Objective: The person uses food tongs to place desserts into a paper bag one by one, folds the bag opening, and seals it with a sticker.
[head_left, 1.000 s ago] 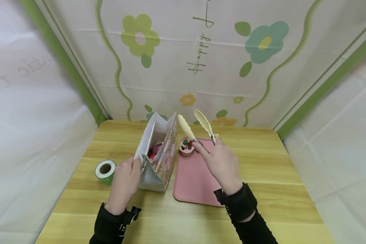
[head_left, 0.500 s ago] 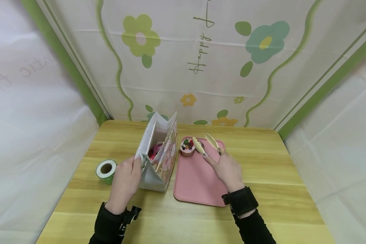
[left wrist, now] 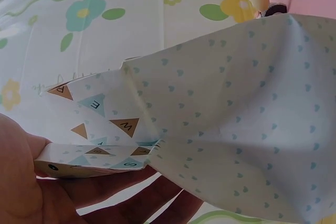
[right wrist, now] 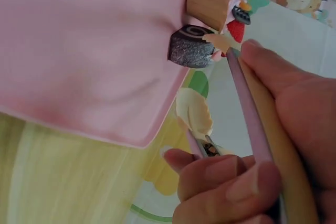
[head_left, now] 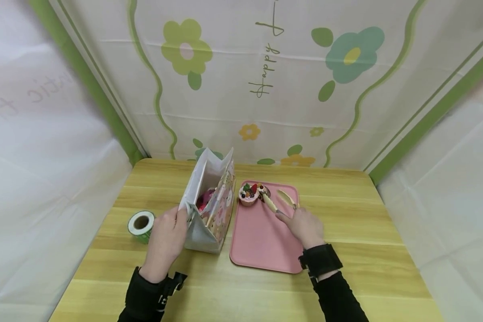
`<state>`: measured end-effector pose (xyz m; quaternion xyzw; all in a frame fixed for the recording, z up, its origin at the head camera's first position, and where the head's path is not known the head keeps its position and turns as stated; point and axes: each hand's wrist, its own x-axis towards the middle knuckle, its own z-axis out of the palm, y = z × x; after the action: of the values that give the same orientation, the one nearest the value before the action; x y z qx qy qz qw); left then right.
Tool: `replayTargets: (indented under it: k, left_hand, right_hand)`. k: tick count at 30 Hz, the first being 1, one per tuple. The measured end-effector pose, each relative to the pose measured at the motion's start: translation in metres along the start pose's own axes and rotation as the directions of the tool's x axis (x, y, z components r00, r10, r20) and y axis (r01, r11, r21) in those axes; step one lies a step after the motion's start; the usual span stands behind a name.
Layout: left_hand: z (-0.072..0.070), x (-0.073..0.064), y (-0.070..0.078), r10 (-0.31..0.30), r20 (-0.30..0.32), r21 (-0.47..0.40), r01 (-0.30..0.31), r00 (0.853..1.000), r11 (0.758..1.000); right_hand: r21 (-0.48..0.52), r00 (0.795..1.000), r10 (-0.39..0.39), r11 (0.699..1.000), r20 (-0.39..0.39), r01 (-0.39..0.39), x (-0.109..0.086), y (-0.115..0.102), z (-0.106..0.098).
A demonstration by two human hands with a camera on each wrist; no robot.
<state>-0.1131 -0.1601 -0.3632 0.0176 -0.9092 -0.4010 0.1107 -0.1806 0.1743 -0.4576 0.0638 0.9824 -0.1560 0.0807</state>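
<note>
My left hand (head_left: 167, 237) pinches the near edge of a patterned paper gift bag (head_left: 201, 235) between thumb and fingers, and the bag's mouth gapes. Something pink and purple (head_left: 205, 199) lies inside, its kind unclear. In my right hand (head_left: 306, 228) are tongs (head_left: 270, 203) with cream scalloped tips, spread apart above the far end of a pink tray (head_left: 261, 246). The right wrist view shows one tip beside a small dark chocolate roll cake (right wrist: 191, 51) and the other tip apart from it. Next to that cake stands a fruit-topped cupcake (right wrist: 210, 2).
A roll of labels (head_left: 141, 226) with a white top and green side stands left of my left hand. The wooden table (head_left: 346, 214) ends at a white flowered curtain (head_left: 225, 98) at the back, with white sheets on both sides.
My right hand has lowered the tongs from above the tray's far edge and moved right and nearer, bringing the tips down by the roll cake. The left hand and bag have stayed put.
</note>
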Motion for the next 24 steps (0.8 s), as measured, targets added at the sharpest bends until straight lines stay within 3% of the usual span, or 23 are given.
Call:
replayTargets:
  k: [11, 24]
  left_hand:
    - [0.000, 0.000, 0.000, -0.004, 0.008, 0.001, 0.004, 1.000, 1.000]
    - [-0.001, -0.001, 0.000, -0.023, 0.026, -0.006, 0.023, 0.999, 1.000]
  right_hand:
    - [-0.150, 0.995, -0.097, 0.984, 0.011, 0.098, 0.026, -0.004, 0.006]
    - [-0.109, 0.994, -0.098, 0.990, -0.041, 0.093, 0.031, 0.000, 0.026]
